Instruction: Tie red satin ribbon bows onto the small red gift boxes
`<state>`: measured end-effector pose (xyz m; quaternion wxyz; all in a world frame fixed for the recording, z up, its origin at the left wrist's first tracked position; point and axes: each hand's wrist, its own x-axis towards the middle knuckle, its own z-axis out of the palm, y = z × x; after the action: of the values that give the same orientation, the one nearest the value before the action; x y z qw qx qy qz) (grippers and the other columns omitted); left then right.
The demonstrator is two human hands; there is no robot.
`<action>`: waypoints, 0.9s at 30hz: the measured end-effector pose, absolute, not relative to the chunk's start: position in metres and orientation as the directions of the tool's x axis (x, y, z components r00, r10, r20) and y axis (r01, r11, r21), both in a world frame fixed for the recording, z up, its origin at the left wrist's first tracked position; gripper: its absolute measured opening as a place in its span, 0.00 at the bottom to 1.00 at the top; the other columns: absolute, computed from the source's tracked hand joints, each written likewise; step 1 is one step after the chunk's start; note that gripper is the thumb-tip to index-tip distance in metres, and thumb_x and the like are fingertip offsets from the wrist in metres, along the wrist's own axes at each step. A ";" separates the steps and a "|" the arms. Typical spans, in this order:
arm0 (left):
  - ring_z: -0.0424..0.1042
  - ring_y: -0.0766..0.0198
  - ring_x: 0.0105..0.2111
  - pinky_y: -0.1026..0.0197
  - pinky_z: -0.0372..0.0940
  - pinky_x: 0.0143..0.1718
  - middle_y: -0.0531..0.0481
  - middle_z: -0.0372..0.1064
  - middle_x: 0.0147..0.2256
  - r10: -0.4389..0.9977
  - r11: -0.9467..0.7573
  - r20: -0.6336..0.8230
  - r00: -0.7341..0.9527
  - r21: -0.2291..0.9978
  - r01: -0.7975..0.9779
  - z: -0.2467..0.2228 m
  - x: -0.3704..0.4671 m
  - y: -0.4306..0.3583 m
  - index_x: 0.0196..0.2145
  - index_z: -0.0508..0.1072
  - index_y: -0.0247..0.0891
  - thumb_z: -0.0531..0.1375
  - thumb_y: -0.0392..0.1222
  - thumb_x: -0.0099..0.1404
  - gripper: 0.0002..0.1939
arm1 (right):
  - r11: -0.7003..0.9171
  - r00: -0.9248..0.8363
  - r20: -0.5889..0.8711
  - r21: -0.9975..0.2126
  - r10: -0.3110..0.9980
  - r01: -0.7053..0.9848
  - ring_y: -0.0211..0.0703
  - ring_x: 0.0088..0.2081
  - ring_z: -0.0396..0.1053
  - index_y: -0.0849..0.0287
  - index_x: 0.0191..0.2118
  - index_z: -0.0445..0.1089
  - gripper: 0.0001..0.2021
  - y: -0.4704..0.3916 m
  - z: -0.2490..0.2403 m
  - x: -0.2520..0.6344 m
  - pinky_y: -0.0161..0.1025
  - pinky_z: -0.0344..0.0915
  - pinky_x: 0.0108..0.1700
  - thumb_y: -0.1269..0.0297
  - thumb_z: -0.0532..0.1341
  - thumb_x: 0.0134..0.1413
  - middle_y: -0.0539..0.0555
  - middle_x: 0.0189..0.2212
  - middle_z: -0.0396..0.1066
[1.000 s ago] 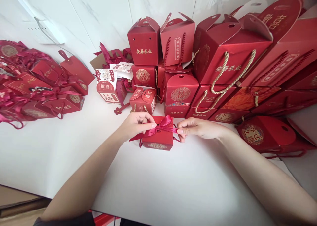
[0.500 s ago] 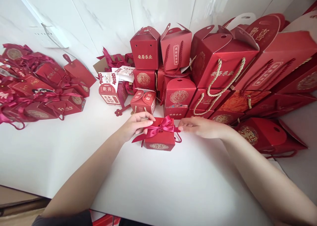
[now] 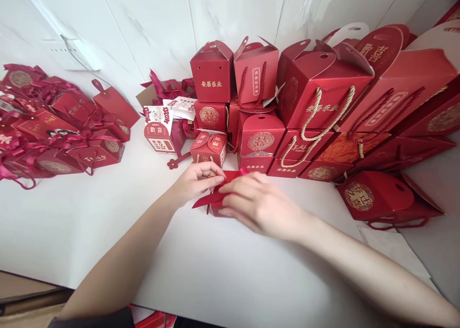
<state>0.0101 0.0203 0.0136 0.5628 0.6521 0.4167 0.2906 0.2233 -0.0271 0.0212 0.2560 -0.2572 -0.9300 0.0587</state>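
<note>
On the white table in front of me stands a small red gift box with a round gold emblem and a cord handle. A shiny red ribbon is tied over its top, one pointed tail hanging out to the left. At the box's left top edge, my left hand is closed, thumb and forefinger pinching the ribbon. My right hand lies across the bow and hides most of it and of the box. Its bent fingers, slightly blurred, meet the ribbon close to my left fingertips.
Behind the box stand stacked red gift boxes with cord handles, reaching to the right. A small box sits just beyond my left hand. More ribboned boxes are heaped at the left. One larger box lies near my right forearm.
My right hand has moved left from the ribbon's right end and now covers the bow. My left hand stays at the box's left edge.
</note>
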 end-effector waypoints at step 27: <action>0.69 0.61 0.36 0.58 0.63 0.38 0.49 0.71 0.36 0.779 -0.619 0.288 0.558 0.204 0.759 0.043 0.006 -0.016 0.36 0.79 0.43 0.60 0.50 0.64 0.11 | 0.270 -0.579 0.171 -0.959 0.797 0.088 0.50 0.61 0.60 0.56 0.35 0.76 0.11 0.018 -0.013 0.254 0.49 0.55 0.61 0.55 0.62 0.59 0.57 0.57 0.64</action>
<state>0.0057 -0.0164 0.0426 0.0281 0.8821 0.4357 0.1770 0.2544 0.0177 -0.0129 0.3405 -0.3073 -0.7203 0.5204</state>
